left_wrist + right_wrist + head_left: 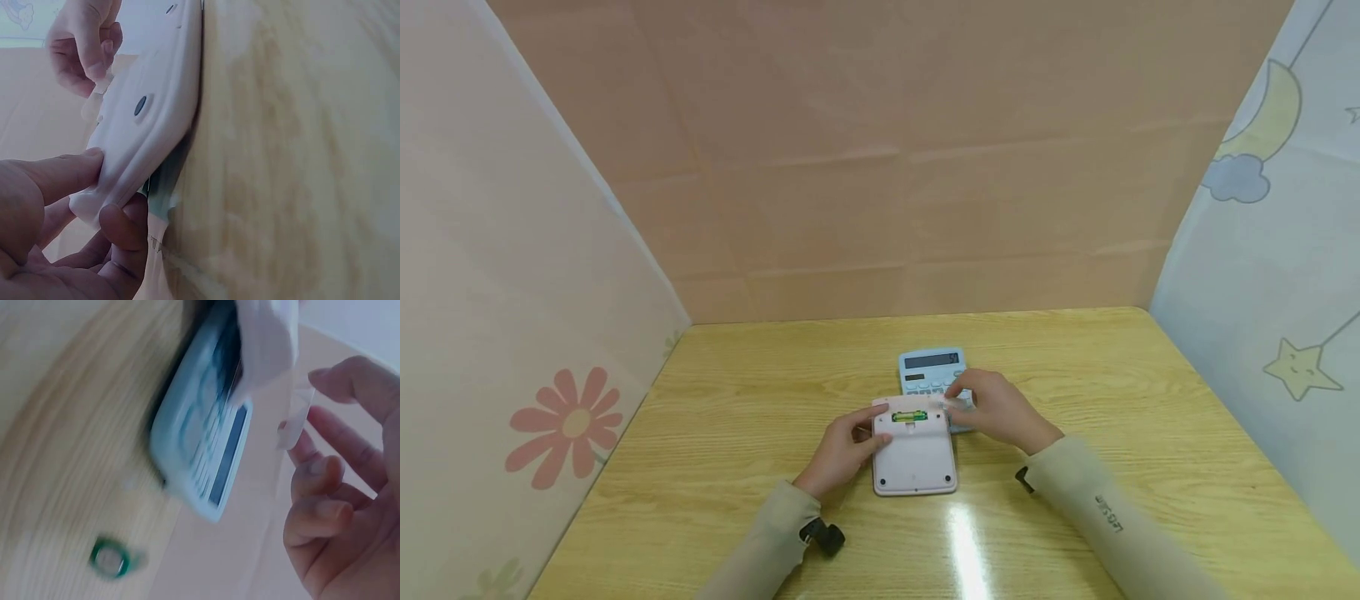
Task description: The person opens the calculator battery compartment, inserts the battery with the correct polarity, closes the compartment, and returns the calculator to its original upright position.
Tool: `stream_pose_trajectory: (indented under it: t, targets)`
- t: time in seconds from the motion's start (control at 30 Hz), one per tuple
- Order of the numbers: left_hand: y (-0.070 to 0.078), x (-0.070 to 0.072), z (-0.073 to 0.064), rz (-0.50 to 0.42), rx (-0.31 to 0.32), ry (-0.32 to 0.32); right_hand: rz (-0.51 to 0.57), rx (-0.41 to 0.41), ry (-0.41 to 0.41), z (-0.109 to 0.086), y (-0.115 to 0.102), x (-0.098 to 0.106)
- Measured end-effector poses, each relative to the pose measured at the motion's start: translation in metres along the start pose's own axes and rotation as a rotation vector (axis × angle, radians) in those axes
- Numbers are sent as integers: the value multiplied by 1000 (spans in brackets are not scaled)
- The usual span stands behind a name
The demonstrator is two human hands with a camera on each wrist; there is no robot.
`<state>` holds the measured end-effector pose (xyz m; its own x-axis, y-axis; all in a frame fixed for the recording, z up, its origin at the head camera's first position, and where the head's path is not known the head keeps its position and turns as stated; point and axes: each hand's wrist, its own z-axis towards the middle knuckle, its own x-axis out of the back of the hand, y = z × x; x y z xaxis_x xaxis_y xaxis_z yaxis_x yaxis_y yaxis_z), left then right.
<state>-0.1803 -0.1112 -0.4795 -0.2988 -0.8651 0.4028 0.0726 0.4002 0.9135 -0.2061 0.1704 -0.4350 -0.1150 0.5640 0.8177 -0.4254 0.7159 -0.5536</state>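
Note:
A pale pink calculator (914,458) lies face down, its far end propped over a light blue calculator (931,358). A green battery (910,416) sits in the uncovered compartment on the pink one's back. My left hand (842,454) grips that calculator by its left edge, thumb on the back and fingers curled beneath, as the left wrist view (94,231) shows. Just off the far right corner, my right hand (996,408) pinches a small pale battery cover (297,422) between thumb and fingers.
Behind the calculators, in the right wrist view, a small green-rimmed round object (109,557) with a silvery face is on the wooden table (760,367). A tan backdrop (887,192) stands along the far edge, with patterned cloth panels (1247,275) at both sides.

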Motion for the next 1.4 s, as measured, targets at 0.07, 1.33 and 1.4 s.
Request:
stream_pose_trajectory:
  t: [0.07,1.33,1.4]
  targets:
    - [0,0,0,-1,1,-2,-11,24,-22,2,-7,-5]
    - [3,-4,9,-65,101,99,-156,177,28,14,-37,-35]
    - [4,-5,10,-58,114,105,-146,164,27,14,-36,-35]
